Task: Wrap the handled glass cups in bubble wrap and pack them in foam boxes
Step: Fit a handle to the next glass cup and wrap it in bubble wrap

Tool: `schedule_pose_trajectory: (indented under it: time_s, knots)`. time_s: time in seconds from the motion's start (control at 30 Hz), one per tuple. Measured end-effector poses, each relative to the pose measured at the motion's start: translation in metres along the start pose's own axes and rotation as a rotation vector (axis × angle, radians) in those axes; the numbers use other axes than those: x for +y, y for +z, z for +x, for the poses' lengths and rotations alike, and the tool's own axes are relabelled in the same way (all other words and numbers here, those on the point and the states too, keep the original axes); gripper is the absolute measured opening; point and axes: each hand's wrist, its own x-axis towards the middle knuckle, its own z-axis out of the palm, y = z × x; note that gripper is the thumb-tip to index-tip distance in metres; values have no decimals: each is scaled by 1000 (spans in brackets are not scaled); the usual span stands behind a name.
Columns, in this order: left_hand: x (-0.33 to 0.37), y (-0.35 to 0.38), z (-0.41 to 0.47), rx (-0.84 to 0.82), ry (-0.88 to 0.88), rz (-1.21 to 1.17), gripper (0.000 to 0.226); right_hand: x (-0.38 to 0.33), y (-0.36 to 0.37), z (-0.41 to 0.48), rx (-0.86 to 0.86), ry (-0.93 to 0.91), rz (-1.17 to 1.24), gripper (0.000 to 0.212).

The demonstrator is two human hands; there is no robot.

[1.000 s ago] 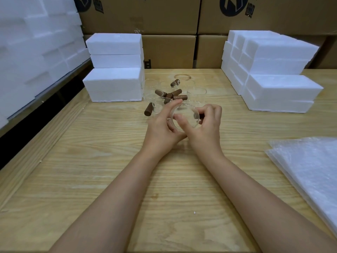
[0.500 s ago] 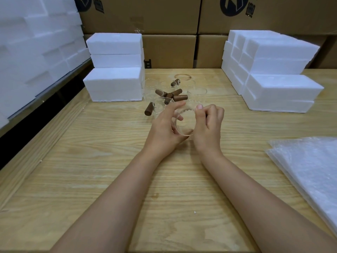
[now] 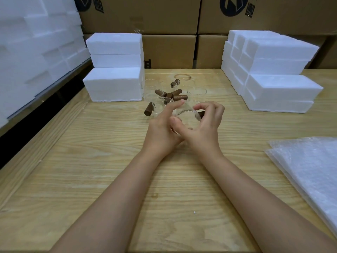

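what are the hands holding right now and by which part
A clear glass cup, gripped by its round body: left hand on its left side, right hand curled round its right side. Its brown handle shows by the right hand.

The wooden table (image 3: pixel 91 161) carries foam boxes (image 3: pixel 113 84) at both sides, glass cups (image 3: pixel 197 92) between them, and bubble wrap (image 3: pixel 310 170) at the right.

Your desk (image 3: pixel 109 161) is pale wood with bold grain and a raised strip along its left edge. Past its far edge you face stacked brown cardboard cartons (image 3: pixel 169 50); the upper ones carry dark round logos (image 3: pixel 235 4). A faint ring stain (image 3: pixel 182 76) marks the desk near its far edge.
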Motion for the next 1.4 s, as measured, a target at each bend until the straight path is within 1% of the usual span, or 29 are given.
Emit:
schedule_pose_trajectory:
  time_s: [0.13,0.27,0.37,0.43,0.53,0.63,0.83,0.93,0.97,1.07,1.17,1.3,1.4]
  knots:
    - [3,-4,1,-34,-95,-41,62,1,-3,1,-62,-88,-43,75]
    - [2,-4,3,-19,-160,-157,72,1,-10,1,-141,-185,-77,67]
    - [5,-5,4,-10,-215,-293,72,0,-15,3,-176,-256,-86,60]
    - [6,-5,4,-12,-227,-337,72,1,-17,5,-180,-273,-65,56]
    - [6,-5,5,-20,-235,-387,71,1,-18,6,-163,-272,-12,48]
    - [6,-5,6,-8,-235,-399,69,4,-18,7,-130,-267,46,36]
    - [5,-5,6,-17,-172,-349,73,8,-15,10,-55,-190,156,19]
    - [4,-5,5,-10,-146,-298,76,6,-15,11,-54,-131,171,7]
    - [4,-5,5,-6,-135,-270,77,5,-16,11,-58,-110,171,9]
    - [2,-4,5,-1,-109,-191,79,4,-16,13,-55,-77,179,25]
    - [1,-2,4,-11,-90,-149,78,6,-15,14,-33,-40,199,26]
    - [2,-1,3,-28,-12,-87,75,7,-13,12,5,-3,219,24]
    - [2,0,2,-17,22,-41,70,8,-10,9,11,-3,134,28]
